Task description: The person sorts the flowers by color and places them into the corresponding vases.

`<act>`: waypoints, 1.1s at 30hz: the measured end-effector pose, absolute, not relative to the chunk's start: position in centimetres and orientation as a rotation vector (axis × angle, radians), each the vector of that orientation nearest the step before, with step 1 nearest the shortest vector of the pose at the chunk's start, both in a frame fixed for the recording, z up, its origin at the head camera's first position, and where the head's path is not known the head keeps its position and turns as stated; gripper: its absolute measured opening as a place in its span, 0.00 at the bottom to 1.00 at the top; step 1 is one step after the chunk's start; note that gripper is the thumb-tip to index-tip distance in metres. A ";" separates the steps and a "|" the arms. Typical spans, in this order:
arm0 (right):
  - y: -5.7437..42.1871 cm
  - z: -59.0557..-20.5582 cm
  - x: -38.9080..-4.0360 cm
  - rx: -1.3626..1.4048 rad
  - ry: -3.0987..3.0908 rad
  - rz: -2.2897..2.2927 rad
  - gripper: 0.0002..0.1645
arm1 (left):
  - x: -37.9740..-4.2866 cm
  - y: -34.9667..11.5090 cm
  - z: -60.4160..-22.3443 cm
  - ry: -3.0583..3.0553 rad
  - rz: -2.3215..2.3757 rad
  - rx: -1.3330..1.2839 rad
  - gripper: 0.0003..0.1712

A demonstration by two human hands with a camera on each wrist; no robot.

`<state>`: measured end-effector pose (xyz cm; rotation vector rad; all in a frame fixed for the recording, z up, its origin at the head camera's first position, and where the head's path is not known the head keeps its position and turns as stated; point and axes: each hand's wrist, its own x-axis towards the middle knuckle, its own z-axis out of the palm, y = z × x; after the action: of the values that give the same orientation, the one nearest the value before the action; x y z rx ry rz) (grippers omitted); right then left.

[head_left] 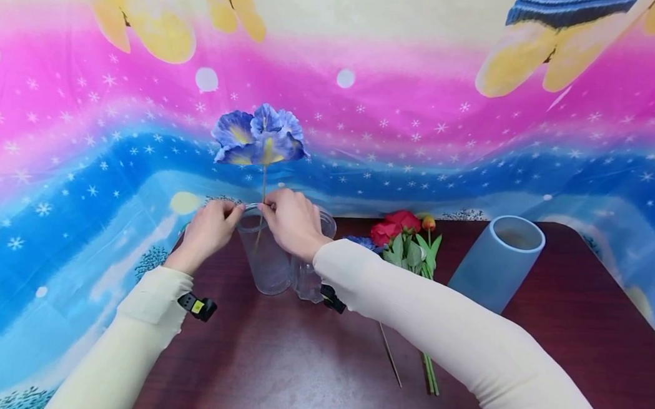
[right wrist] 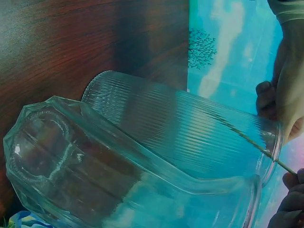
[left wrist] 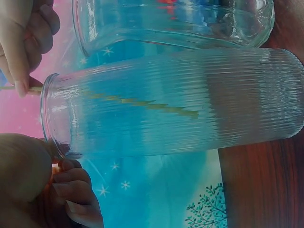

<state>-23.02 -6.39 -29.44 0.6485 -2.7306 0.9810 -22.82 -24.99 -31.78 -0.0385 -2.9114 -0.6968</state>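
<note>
A blue artificial iris (head_left: 261,136) with yellow throats stands upright above a ribbed clear glass vase (head_left: 268,268). The right hand (head_left: 295,222) pinches its thin stem just above the vase mouth. Below the fingers, the stem's lower end (left wrist: 161,107) slants inside the vase and stops well short of the bottom, as the left wrist view shows. At the near-left side of the rim, the left hand (head_left: 208,230) grips the glass between thumb and curled fingers. Close beside it on the right is a second, faceted glass vase (right wrist: 66,156), partly hidden by the right hand and forearm in the head view.
To the right lie red flowers (head_left: 396,226), another blue flower (head_left: 363,243) and a yellow-orange tulip (head_left: 428,222), stems toward the front. A tall blue-grey vase (head_left: 493,261) stands farther right on the dark wooden table (head_left: 273,357). A patterned cloth (head_left: 366,132) hangs behind.
</note>
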 end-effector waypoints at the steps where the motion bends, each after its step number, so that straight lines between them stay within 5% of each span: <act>1: -6.4 -29.5 -23.0 0.650 -2.735 0.977 0.16 | -22.8 -25.0 -31.8 -2.911 -0.696 -0.039 0.28; 33: -7.5 -29.6 -23.7 0.763 -2.929 0.725 0.20 | -22.8 -24.8 -31.7 -2.911 -0.706 -0.024 0.27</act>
<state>-23.73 -7.50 -29.63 0.7631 -2.9294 0.7250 -22.76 -24.82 -31.66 -0.0236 -2.9108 -0.7062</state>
